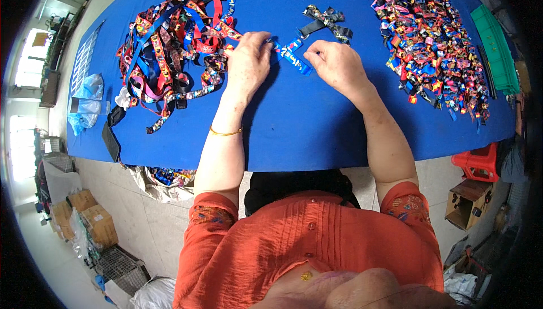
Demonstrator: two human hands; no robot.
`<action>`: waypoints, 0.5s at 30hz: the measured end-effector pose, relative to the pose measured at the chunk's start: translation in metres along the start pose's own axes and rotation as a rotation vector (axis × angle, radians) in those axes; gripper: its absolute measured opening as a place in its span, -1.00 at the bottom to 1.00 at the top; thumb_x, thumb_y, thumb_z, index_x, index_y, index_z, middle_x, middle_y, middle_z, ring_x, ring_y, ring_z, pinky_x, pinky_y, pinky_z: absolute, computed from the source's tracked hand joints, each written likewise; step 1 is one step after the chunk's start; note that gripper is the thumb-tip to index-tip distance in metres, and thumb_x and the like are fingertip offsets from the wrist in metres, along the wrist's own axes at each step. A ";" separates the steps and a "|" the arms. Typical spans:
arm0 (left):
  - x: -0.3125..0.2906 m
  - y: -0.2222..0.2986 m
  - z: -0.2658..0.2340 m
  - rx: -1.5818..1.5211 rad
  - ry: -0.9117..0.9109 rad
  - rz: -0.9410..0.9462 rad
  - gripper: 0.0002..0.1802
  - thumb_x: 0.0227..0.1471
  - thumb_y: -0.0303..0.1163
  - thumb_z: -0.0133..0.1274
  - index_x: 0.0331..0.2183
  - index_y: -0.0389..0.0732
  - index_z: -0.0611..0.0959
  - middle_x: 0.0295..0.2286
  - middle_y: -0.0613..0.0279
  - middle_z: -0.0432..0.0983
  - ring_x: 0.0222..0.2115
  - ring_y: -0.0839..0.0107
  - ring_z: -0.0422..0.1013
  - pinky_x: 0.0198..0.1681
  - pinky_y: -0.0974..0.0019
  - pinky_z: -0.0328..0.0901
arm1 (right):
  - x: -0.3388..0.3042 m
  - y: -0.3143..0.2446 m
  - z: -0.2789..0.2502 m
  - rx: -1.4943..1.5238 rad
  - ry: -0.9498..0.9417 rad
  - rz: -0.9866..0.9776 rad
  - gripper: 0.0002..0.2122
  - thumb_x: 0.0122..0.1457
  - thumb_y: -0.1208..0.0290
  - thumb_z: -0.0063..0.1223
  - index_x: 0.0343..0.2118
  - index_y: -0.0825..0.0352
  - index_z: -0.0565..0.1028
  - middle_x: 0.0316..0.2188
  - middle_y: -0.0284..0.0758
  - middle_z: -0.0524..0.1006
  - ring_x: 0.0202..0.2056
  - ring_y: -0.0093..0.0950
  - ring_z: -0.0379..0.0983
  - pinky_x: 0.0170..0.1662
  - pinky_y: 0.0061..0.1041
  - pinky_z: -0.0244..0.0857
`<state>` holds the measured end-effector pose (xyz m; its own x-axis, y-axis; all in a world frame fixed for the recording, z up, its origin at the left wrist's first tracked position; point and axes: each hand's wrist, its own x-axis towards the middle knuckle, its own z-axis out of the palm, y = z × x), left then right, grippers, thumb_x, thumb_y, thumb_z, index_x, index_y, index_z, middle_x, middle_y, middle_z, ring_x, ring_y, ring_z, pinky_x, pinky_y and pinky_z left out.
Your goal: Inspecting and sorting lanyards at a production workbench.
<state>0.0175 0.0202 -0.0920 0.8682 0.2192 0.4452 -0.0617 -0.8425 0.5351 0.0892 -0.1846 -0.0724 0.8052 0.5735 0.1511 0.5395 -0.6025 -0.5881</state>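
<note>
Head view: blue strap (291,56) slants down-right from left hand (249,63), pinching it; right hand (340,67) fingertips pressed together, hold unclear.

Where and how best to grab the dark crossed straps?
Probably pinch the dark crossed straps at their middle, from above, with the right hand, which is nearest: their ends splay outward, and they lie low on the blue cloth.
</note>
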 end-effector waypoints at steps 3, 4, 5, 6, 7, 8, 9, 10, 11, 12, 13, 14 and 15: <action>-0.002 0.009 0.007 0.043 -0.055 0.049 -0.66 0.07 -0.38 0.11 -0.07 -0.19 0.57 -0.14 0.02 0.52 -0.15 0.06 0.49 -0.11 0.18 0.40 | 0.000 0.001 0.003 -0.025 -0.004 -0.010 -0.77 0.17 0.18 0.06 -0.39 0.24 0.59 -0.49 -0.17 0.58 -0.38 -0.14 0.55 -0.28 -0.19 0.39; -0.003 0.010 0.007 0.088 -0.079 0.047 -0.64 0.08 -0.37 0.11 -0.05 -0.16 0.55 -0.11 0.02 0.50 -0.15 0.05 0.49 -0.13 0.15 0.41 | 0.000 0.002 0.005 -0.030 0.008 -0.033 -0.78 0.18 0.18 0.07 -0.36 0.23 0.59 -0.54 -0.17 0.57 -0.41 -0.17 0.55 -0.34 -0.24 0.39; -0.004 0.013 0.008 0.088 -0.077 0.051 -0.64 0.08 -0.37 0.11 -0.05 -0.16 0.55 -0.11 0.02 0.50 -0.15 0.05 0.49 -0.13 0.15 0.41 | 0.000 0.002 0.006 -0.032 0.012 -0.034 -0.78 0.18 0.18 0.07 -0.36 0.23 0.59 -0.54 -0.17 0.57 -0.41 -0.17 0.55 -0.34 -0.24 0.39; -0.005 0.016 0.008 0.154 -0.133 0.001 -0.64 0.08 -0.37 0.11 -0.04 -0.16 0.55 -0.10 0.02 0.48 -0.16 0.04 0.49 -0.15 0.12 0.42 | 0.000 0.002 0.006 -0.044 0.006 -0.029 -0.78 0.18 0.18 0.07 -0.35 0.23 0.59 -0.53 -0.17 0.57 -0.41 -0.17 0.55 -0.33 -0.24 0.39; -0.006 0.020 0.008 0.219 -0.190 -0.049 -0.63 0.08 -0.37 0.10 -0.04 -0.16 0.55 -0.09 0.01 0.46 -0.17 0.03 0.49 -0.17 0.10 0.42 | 0.000 0.003 0.007 -0.056 0.000 -0.023 -0.78 0.18 0.17 0.07 -0.35 0.23 0.59 -0.53 -0.18 0.57 -0.41 -0.18 0.55 -0.33 -0.24 0.39; -0.006 0.025 0.007 0.220 -0.200 -0.108 -0.64 0.04 -0.38 0.13 -0.07 -0.16 0.57 -0.14 -0.03 0.43 -0.23 0.00 0.50 -0.22 0.07 0.42 | -0.001 0.005 0.009 -0.058 0.004 -0.023 -0.78 0.18 0.17 0.07 -0.35 0.23 0.59 -0.53 -0.18 0.57 -0.41 -0.18 0.55 -0.33 -0.24 0.39; -0.005 0.024 0.007 0.218 -0.198 -0.104 -0.64 0.04 -0.38 0.13 -0.07 -0.16 0.57 -0.14 -0.03 0.43 -0.23 0.00 0.50 -0.22 0.07 0.42 | -0.001 0.006 0.010 -0.055 0.011 -0.037 -0.78 0.18 0.18 0.07 -0.34 0.23 0.59 -0.53 -0.18 0.57 -0.41 -0.18 0.55 -0.34 -0.24 0.38; -0.007 0.021 0.007 0.214 -0.201 -0.107 -0.65 0.02 -0.39 0.15 -0.09 -0.16 0.57 -0.18 -0.03 0.43 -0.27 0.00 0.49 -0.23 0.07 0.42 | 0.000 0.006 0.010 -0.050 0.016 -0.053 -0.78 0.18 0.18 0.07 -0.34 0.23 0.59 -0.54 -0.18 0.57 -0.42 -0.18 0.55 -0.34 -0.24 0.38; -0.008 0.017 0.007 0.211 -0.204 -0.111 -0.66 0.00 -0.40 0.17 -0.11 -0.17 0.58 -0.21 -0.04 0.42 -0.30 0.00 0.49 -0.25 0.07 0.42 | -0.001 0.005 0.010 -0.051 0.018 -0.054 -0.78 0.18 0.18 0.07 -0.34 0.23 0.59 -0.54 -0.18 0.57 -0.42 -0.18 0.55 -0.34 -0.24 0.38; -0.009 0.014 0.009 0.204 -0.158 -0.100 -0.72 -0.02 -0.43 0.18 -0.20 -0.19 0.58 -0.24 -0.04 0.41 -0.33 0.00 0.48 -0.26 0.08 0.41 | -0.001 0.004 0.010 -0.043 0.015 -0.048 -0.78 0.18 0.18 0.08 -0.31 0.24 0.58 -0.54 -0.20 0.57 -0.43 -0.19 0.55 -0.34 -0.24 0.38; -0.009 0.015 0.009 0.202 -0.157 -0.097 -0.72 -0.02 -0.43 0.18 -0.20 -0.19 0.58 -0.24 -0.04 0.41 -0.33 0.00 0.48 -0.26 0.08 0.41 | -0.002 0.003 0.009 -0.037 0.012 -0.041 -0.77 0.18 0.19 0.08 -0.27 0.24 0.57 -0.55 -0.21 0.57 -0.43 -0.21 0.55 -0.35 -0.24 0.38; -0.008 0.015 0.008 0.162 -0.139 -0.084 -0.76 -0.02 -0.43 0.17 -0.23 -0.20 0.57 -0.27 -0.03 0.43 -0.33 0.00 0.48 -0.27 0.09 0.40 | -0.002 0.001 0.007 -0.038 0.014 -0.040 -0.77 0.18 0.19 0.08 -0.27 0.24 0.57 -0.55 -0.21 0.57 -0.43 -0.21 0.55 -0.35 -0.24 0.38; -0.008 0.016 0.007 0.123 -0.121 -0.070 -0.79 -0.01 -0.44 0.16 -0.27 -0.21 0.56 -0.30 -0.02 0.44 -0.33 0.00 0.48 -0.27 0.10 0.40 | -0.002 -0.001 0.005 0.016 0.030 -0.021 -0.78 0.14 0.22 0.12 -0.25 0.25 0.56 -0.46 -0.20 0.58 -0.36 -0.18 0.55 -0.29 -0.23 0.39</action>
<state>0.0130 0.0010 -0.0924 0.9215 0.2253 0.3163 0.0554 -0.8824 0.4672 0.0857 -0.1823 -0.0762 0.8009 0.5687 0.1873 0.5526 -0.5816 -0.5970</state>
